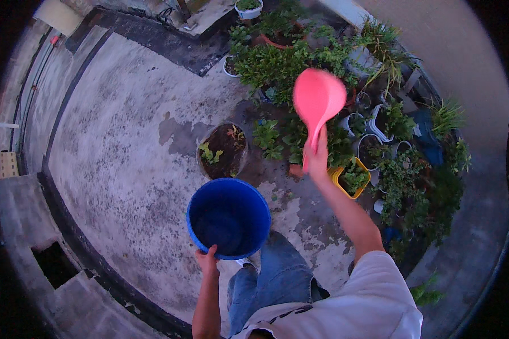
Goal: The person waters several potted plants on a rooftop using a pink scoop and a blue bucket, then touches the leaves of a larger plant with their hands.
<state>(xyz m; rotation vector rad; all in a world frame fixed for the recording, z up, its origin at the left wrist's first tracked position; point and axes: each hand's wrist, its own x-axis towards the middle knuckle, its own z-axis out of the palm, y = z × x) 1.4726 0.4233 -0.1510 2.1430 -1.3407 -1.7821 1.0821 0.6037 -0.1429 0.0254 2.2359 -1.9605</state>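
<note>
My left hand (208, 259) grips the near rim of a blue plastic bucket (229, 220), thumb over the edge. The bucket hangs in front of my legs with its dark inside facing up; whether a little water lies at the bottom I cannot tell. Held out over the potted plants is a pink plastic dipper (318, 95), its handle closed in my right hand (317, 156). The dipper is slightly blurred, and its bowl is tilted among the leafy greens (275, 63). Just beyond the bucket stands a round pot of dark soil (221, 159) with a few small seedlings.
To the right, a yellow square pot (367, 186) and several white pots (371, 137) crowd along a low wall (462, 80). A terracotta-rimmed pot (275, 43) sits farther back. Stained concrete floor (123, 140) extends left to a dark gutter line (53, 195) and a square opening (55, 265).
</note>
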